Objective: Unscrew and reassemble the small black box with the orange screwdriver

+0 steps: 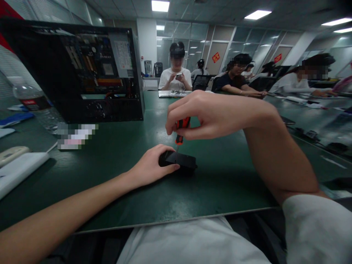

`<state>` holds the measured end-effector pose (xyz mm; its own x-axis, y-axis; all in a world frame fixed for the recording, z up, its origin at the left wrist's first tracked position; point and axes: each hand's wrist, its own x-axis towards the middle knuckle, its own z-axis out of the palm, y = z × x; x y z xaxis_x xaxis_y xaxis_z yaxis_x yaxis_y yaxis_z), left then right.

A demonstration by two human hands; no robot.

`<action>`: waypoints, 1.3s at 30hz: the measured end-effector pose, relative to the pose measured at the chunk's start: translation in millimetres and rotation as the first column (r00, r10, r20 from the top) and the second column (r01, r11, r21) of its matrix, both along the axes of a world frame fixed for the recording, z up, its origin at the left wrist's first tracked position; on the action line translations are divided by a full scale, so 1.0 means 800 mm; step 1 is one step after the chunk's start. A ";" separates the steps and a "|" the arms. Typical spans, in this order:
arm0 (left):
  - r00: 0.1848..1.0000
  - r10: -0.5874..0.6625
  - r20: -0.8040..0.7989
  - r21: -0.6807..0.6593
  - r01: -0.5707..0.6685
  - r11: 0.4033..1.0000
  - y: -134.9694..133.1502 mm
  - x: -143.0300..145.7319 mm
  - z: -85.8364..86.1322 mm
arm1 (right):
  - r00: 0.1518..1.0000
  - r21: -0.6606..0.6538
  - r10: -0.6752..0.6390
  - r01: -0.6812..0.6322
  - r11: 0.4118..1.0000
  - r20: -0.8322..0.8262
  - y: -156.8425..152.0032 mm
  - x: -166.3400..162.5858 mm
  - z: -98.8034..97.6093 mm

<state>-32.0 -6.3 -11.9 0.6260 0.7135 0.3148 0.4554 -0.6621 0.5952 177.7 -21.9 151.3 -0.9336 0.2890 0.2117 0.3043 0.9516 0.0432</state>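
My right hand [189,115] grips a screwdriver [179,140] by its red and black handle, from above. The shaft points down, and its tip meets the top of a small black box-shaped device [187,161]. My left hand [156,161] is closed around the left end of that device, with the thumb along its near side and the fingers over its far side. The device lies flat on the green table [154,201]. What kind of device it is, I cannot make out. The screw or hole under the tip is too small to see.
An open black computer case [110,106] stands at the back left, beside a plastic bottle [35,99]. At the left edge lies a white box-like object [24,170]. Across the table sits a person [176,75] handling a small object; other people work at the right.
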 end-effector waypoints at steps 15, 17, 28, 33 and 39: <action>0.998 -0.049 -0.046 0.040 0.051 0.998 0.003 -0.008 0.009 | 1.000 -0.096 0.016 -0.015 0.995 0.007 0.003 0.003 0.001; 0.998 -0.050 -0.043 0.038 0.051 0.998 0.003 -0.009 0.011 | 0.999 -0.082 -0.004 0.007 0.997 0.042 -0.002 0.005 0.002; 0.976 -0.195 -0.099 0.058 0.202 0.978 0.006 -0.004 0.023 | 0.941 -0.150 -0.288 0.315 0.937 0.176 -0.043 0.068 -0.027; 0.980 -0.190 -0.054 0.066 0.194 0.979 0.008 0.006 0.011 | 0.906 -0.145 -0.405 0.420 0.896 0.121 -0.066 0.139 -0.058; 0.981 -0.177 -0.074 0.111 0.184 0.977 0.005 0.002 0.007 | 0.914 -0.049 -0.406 0.405 0.913 -0.008 -0.084 0.162 -0.085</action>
